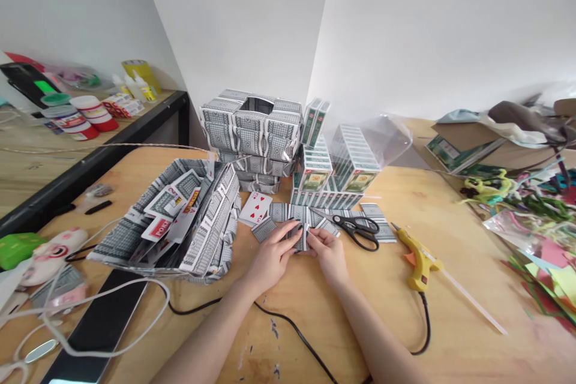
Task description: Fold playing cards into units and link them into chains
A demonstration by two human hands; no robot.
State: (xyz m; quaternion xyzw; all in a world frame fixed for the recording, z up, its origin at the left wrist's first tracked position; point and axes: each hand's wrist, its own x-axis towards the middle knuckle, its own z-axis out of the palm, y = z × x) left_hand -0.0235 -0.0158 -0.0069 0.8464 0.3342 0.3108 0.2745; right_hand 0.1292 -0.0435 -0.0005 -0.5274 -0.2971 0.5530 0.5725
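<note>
Both hands meet at a small grey-patterned folded playing card (302,242) low over the table. My left hand (275,247) has its fingers laid across the card's left part and top. Thumb and fingers of my right hand (327,248) pinch its right edge. Just behind lie more grey-backed playing cards (279,211), partly covered by my fingers. Black-handled scissors (360,228) rest on cards to the right of my right hand. A face-up three of hearts (256,209) sits behind my left hand.
On the left stands a basket made of folded cards (211,240), holding loose cards. Behind are a stacked card structure (256,126) and boxed card decks (315,177). A yellow glue gun (420,261) with a glue stick lies right. A black cable (297,330) crosses beneath my forearms.
</note>
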